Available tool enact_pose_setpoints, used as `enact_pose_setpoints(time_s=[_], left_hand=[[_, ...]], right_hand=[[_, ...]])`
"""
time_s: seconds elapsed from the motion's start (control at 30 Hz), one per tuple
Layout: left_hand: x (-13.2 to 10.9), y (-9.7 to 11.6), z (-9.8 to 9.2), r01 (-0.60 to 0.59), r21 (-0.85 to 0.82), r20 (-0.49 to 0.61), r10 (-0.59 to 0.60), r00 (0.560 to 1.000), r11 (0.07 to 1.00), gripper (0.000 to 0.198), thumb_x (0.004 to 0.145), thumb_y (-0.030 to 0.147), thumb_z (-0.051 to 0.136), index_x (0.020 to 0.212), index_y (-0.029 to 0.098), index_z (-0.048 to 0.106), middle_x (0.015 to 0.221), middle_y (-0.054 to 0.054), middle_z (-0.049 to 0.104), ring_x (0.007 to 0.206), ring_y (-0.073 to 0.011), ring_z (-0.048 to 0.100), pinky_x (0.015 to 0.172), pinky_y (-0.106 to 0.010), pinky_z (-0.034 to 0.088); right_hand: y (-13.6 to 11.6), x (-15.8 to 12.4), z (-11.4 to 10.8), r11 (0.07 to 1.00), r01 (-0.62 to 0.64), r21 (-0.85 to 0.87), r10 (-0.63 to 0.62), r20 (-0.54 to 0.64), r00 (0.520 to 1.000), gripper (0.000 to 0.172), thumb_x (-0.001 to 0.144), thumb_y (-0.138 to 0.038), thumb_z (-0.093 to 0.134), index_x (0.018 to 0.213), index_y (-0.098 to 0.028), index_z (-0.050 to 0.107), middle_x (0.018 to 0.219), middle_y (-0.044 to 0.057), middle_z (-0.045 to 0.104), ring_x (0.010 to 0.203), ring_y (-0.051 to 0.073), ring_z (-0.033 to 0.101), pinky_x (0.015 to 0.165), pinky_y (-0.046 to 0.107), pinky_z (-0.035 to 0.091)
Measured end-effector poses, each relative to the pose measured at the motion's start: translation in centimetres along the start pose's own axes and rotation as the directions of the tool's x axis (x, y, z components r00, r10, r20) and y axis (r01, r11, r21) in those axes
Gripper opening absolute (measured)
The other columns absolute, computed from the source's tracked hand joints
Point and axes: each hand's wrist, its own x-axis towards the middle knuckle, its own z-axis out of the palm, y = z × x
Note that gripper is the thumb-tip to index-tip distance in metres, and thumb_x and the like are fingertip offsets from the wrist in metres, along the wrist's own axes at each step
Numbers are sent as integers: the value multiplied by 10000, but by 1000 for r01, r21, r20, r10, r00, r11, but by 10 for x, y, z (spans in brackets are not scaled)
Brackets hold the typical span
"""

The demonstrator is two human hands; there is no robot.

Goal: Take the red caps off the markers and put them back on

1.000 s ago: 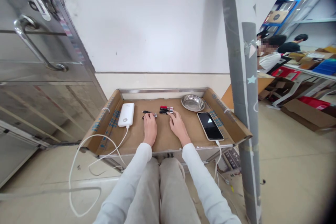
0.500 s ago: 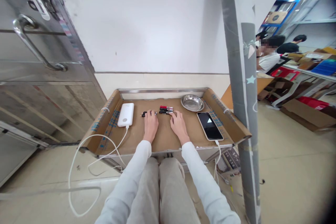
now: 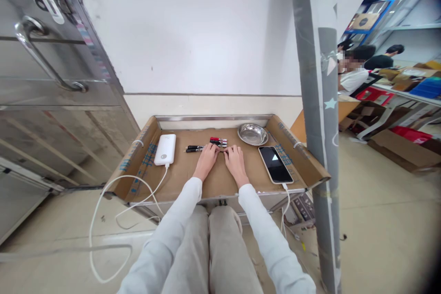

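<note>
Two black pens [image 3: 195,149] lie side by side on the cardboard, pointed ends to the left. My left hand [image 3: 206,161] is just right of them, fingers bent and drawn together, partly covering their right ends. Opposite it, my right hand [image 3: 235,163] has its fingers curled inward too, palm down. The fingertips of both hands nearly meet at the near edge of a small row of short red pieces [image 3: 218,139] and black pieces [image 3: 223,143], which look like pen caps. Whatever is between the fingertips is hidden or too small to name.
A white power bank [image 3: 165,149] with a cable lies left. On the right are a round metal dish [image 3: 252,134] and a phone [image 3: 275,165] on a cable. Raised cardboard flaps [image 3: 299,154] edge the table sides. A wrapped grey pole [image 3: 325,147] stands right; people sit beyond.
My left hand has slid right, away from the black pens and toward the short pieces, uncovering more of the pens. My right hand has stayed nearly in place.
</note>
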Motion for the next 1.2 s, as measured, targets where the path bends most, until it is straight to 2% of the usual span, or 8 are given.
enact_pose_setpoints(time_s=[0.23, 0.5, 0.67, 0.73, 0.87, 0.97, 1.1, 1.2], left_hand=[[-1, -3, 1, 0, -184, 42, 8, 999, 983, 102, 891, 168, 448, 878, 188, 547, 948, -50, 552, 913, -172, 560, 872, -345, 460], [-2, 0, -2, -7, -288, 75, 30, 997, 958, 138, 892, 158, 434, 949, 195, 554, 957, -51, 594, 927, -174, 574, 878, -341, 468], [-1, 3, -4, -44, -113, -7, 43, 999, 993, 296, 897, 150, 395, 1171, 198, 497, 1207, -93, 541, 1134, -209, 498, 991, -390, 388], [-1, 3, -5, -64, -40, 15, 65, 998, 997, 350, 894, 173, 426, 1241, 205, 457, 1267, -91, 512, 1172, -218, 467, 1012, -399, 358], [-7, 7, -6, -54, 94, 97, 45, 994, 994, 243, 908, 299, 449, 1112, 206, 545, 1123, -84, 575, 1057, -236, 508, 926, -409, 378], [-14, 9, -6, -36, 166, 76, 24, 997, 986, 249, 928, 356, 404, 986, 186, 577, 1018, -80, 587, 975, -225, 524, 887, -392, 373], [-18, 7, -4, 8, 222, 3, -9, 1000, 975, 260, 944, 341, 368, 993, 174, 561, 976, -74, 586, 937, -210, 534, 855, -355, 375], [-18, 6, -3, -18, 238, 2, 18, 1000, 971, 253, 941, 339, 375, 974, 172, 562, 943, -70, 586, 897, -203, 543, 827, -331, 388]], right_hand=[[2, 0, -1, 999, -12, 51, 12, 17, 1000, 245, 930, -203, 364, 954, -186, 606, 949, 108, 581, 894, 235, 492, 766, 353, 366], [3, 0, 1, 997, 66, 40, -68, 46, 997, 222, 941, -270, 395, 942, -201, 605, 933, 82, 595, 886, 225, 489, 762, 338, 354], [2, -2, -2, 999, 28, 30, -28, -15, 1000, 244, 945, -277, 388, 945, -213, 624, 924, 77, 589, 892, 215, 492, 775, 328, 349], [2, -3, -4, 999, -20, 49, 23, -67, 997, 262, 951, -264, 368, 988, -208, 621, 947, 82, 588, 904, 212, 496, 784, 323, 348], [3, -4, -8, 991, -120, 53, 126, -127, 984, 280, 953, -259, 354, 1007, -204, 624, 947, 87, 596, 887, 211, 505, 777, 319, 340], [3, -5, -8, 984, -175, 27, 177, -107, 978, 277, 949, -252, 367, 980, -206, 639, 912, 88, 618, 863, 213, 512, 762, 324, 331], [1, -6, -9, 992, -126, 18, 127, -45, 991, 242, 937, -250, 402, 979, -208, 637, 902, 83, 648, 873, 212, 527, 765, 322, 330], [-3, -7, -12, 997, -45, 70, 46, -18, 999, 255, 938, -242, 384, 1013, -199, 623, 956, 86, 664, 899, 214, 544, 803, 328, 345]])
